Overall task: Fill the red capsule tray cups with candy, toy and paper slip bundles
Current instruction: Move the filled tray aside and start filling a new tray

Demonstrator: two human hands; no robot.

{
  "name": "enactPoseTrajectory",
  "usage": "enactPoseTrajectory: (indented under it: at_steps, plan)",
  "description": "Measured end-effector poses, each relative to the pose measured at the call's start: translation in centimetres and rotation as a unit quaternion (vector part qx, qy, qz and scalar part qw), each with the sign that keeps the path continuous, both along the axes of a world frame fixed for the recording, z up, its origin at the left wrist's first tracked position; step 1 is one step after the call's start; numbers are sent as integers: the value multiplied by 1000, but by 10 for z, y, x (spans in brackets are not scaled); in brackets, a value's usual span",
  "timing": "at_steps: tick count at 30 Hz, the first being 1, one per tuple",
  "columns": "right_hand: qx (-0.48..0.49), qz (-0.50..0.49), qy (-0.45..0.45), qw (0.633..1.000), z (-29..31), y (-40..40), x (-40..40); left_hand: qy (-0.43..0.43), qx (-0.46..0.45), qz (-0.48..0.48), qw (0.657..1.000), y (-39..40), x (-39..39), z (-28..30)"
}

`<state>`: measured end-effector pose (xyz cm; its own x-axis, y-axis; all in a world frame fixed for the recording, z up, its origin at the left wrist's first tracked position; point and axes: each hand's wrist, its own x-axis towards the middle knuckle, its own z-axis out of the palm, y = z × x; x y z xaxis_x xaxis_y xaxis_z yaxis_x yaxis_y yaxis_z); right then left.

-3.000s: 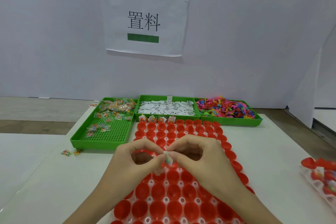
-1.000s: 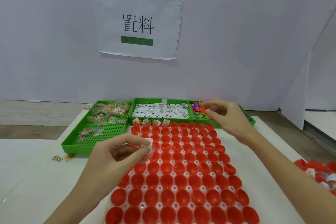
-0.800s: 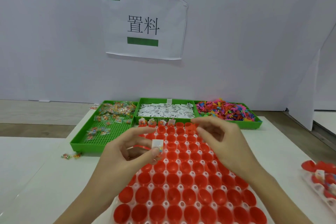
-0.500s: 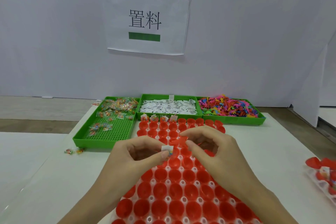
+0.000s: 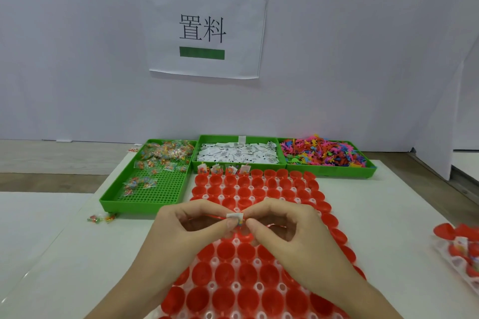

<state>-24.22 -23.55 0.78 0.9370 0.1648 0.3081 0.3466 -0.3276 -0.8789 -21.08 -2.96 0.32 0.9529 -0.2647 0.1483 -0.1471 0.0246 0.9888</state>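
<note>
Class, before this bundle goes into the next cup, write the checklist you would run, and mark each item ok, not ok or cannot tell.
1. Bundle pinched by left hand and right hand: ok.
2. Paper slip on bundle: ok.
3. Toy in bundle: cannot tell.
4. Fifth back-row cup empty: ok.
5. First four back-row cups filled: ok.
6. Red capsule tray flat on table: ok.

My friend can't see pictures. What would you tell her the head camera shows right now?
Two hands, the left hand and right hand, pinch a small bundle between them above a red capsule tray. Four far-left cups hold filled bundles; the other cups in view look empty. Behind sit three green bins: candy packets, paper slips, colourful toys.
</note>
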Motion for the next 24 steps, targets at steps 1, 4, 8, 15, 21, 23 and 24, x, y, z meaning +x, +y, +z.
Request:
enactPoseTrajectory:
  at_steps: [1, 4, 8, 15, 21, 23, 24]
  plan:
    - [-3, 3, 3, 1000, 1, 0, 0, -11, 6, 1, 1000, 0, 0, 1]
    - [19, 8, 26, 999, 3, -2, 2, -34, 15, -5, 999, -2, -2, 3]
    - [52, 26, 50, 997, 6, -7, 3, -43, 7, 3, 999, -4, -4, 2]
    - [54, 18, 37, 998, 2, -4, 3, -53, -13, 26, 998, -6, -4, 1]
    - [48, 1, 11, 999, 1, -8, 3, -88, 21, 12, 996, -5, -5, 3]
    - [53, 3, 8, 999, 2, -10, 4, -101, 31, 7, 994, -6, -4, 5]
    - [52, 4, 5, 999, 2, -12, 5, -110, 39, 8, 993, -7, -3, 6]
